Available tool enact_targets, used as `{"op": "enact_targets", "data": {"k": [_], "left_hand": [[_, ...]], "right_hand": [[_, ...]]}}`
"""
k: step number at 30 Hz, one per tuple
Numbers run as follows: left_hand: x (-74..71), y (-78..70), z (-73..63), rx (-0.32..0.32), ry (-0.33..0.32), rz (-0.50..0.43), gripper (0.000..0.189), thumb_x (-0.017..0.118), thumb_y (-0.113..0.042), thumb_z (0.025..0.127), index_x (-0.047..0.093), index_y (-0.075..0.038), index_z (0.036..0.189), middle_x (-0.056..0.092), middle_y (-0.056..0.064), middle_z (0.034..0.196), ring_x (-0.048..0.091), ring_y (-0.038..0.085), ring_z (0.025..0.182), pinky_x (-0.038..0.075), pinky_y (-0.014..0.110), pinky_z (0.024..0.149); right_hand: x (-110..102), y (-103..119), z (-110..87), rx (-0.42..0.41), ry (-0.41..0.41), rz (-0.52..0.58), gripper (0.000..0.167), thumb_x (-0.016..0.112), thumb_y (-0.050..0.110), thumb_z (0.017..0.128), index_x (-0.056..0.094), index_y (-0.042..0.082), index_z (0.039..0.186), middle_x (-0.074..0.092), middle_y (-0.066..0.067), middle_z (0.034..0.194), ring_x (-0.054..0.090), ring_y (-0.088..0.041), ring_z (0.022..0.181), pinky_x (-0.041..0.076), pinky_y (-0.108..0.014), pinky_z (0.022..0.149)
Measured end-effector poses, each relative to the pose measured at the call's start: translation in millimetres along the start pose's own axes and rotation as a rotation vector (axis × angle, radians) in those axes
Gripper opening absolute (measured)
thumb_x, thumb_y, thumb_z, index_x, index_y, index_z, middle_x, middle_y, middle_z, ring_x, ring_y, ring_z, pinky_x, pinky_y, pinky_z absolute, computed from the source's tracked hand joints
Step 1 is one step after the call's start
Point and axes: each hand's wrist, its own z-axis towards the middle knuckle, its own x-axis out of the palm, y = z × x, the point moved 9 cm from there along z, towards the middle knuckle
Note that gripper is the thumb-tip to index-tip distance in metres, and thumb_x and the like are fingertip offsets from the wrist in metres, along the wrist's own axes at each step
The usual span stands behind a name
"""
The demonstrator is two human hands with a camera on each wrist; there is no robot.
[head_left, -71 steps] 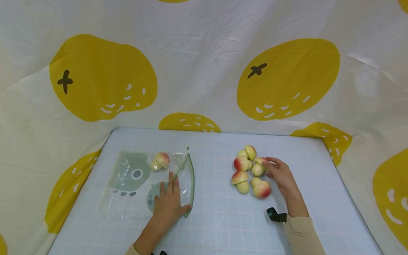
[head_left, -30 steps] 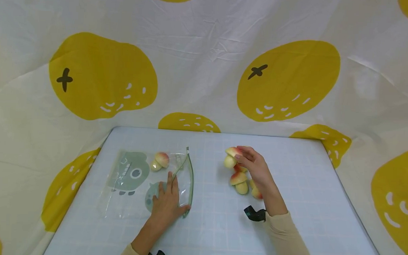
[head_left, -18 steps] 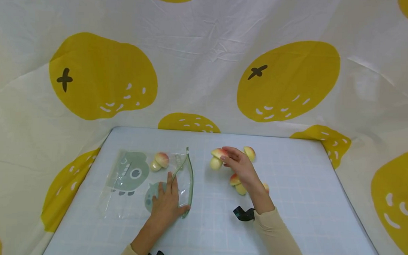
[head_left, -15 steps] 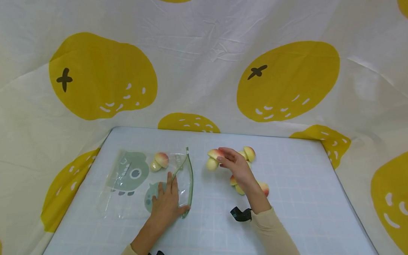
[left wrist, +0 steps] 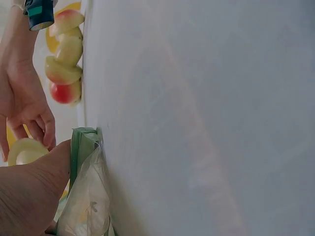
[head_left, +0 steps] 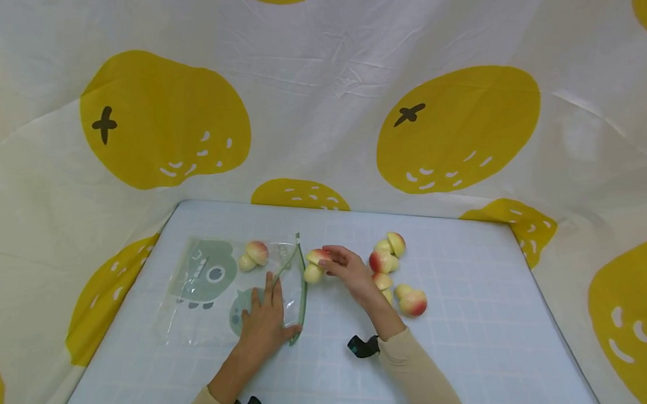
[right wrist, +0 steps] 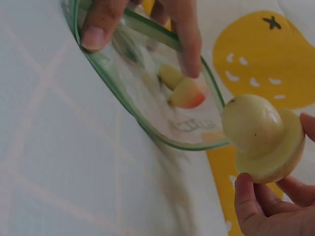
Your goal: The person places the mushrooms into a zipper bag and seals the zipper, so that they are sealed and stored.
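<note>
Pinched by the cap in my right hand (head_left: 353, 275) is a toy mushroom (head_left: 315, 266), yellow with a red-tinged top; in the right wrist view its stem (right wrist: 252, 123) points towards the bag's mouth. The clear zip bag (head_left: 217, 323) with a green edge (head_left: 304, 290) and monster print lies flat at left. My left hand (head_left: 266, 322) rests on it, fingers straight and spread, the thumb at the lower rim. The right wrist view has the mouth gaping between thumb (right wrist: 96, 37) and fingers. Another mushroom (head_left: 254, 256) lies inside the bag.
Right of my right hand sit several more toy mushrooms: one (head_left: 391, 244) at the back, one red-capped (head_left: 383, 261), one (head_left: 383, 282) partly behind my forearm and one (head_left: 413, 300) to the right. A white curtain with yellow fruit print (head_left: 327, 107) hangs behind the table (head_left: 485, 326).
My right hand has picked a mushroom from the group at right and carried it left to just beside the bag's green edge. My left hand has stayed on the bag.
</note>
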Motion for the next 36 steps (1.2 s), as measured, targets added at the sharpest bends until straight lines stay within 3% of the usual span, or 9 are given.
{"op": "enact_targets", "data": {"k": [8, 19, 30, 36], "left_hand": [[-2.2, -1.9, -1.3, 0.016, -0.015, -0.007, 0.119, 0.087, -0.050, 0.074, 0.020, 0.006, 0.155, 0.008, 0.023, 0.164, 0.026, 0.061, 0.137, 0.036, 0.079, 0.087], [-2.1, -2.7, -1.6, 0.026, -0.019, 0.019, 0.118, 0.086, -0.051, 0.074, 0.022, 0.006, 0.155, 0.009, 0.023, 0.164, 0.028, 0.060, 0.136, 0.038, 0.079, 0.086], [-2.2, -2.0, -0.6, 0.020, -0.027, 0.058, 0.117, 0.086, -0.053, 0.073, 0.026, 0.006, 0.153, 0.011, 0.023, 0.164, 0.030, 0.060, 0.135, 0.039, 0.078, 0.085], [-2.4, -1.9, -0.4, 0.018, -0.033, 0.053, 0.117, 0.086, -0.053, 0.072, 0.026, 0.006, 0.154, 0.012, 0.023, 0.164, 0.030, 0.061, 0.135, 0.038, 0.079, 0.085]], "right_hand": [[18, -18, 9.9, 0.008, -0.022, -0.101, 0.048, 0.074, 0.016, 0.092, 0.059, -0.004, 0.132, 0.068, -0.013, 0.117, 0.062, -0.016, 0.098, 0.048, -0.028, 0.084], [31, -26, 10.2, -0.017, -0.047, -0.250, 0.045, 0.077, 0.021, 0.089, 0.063, 0.000, 0.127, 0.068, -0.011, 0.114, 0.060, -0.019, 0.090, 0.050, -0.027, 0.068], [39, -32, 14.4, -0.031, -0.127, -0.355, 0.044, 0.077, 0.026, 0.089, 0.064, 0.000, 0.123, 0.066, -0.012, 0.112, 0.064, -0.022, 0.091, 0.053, -0.031, 0.077], [46, -32, 12.2, -0.058, -0.137, -0.403, 0.043, 0.078, 0.027, 0.088, 0.064, 0.001, 0.119, 0.062, -0.009, 0.092, 0.058, -0.019, 0.081, 0.049, -0.030, 0.067]]}}
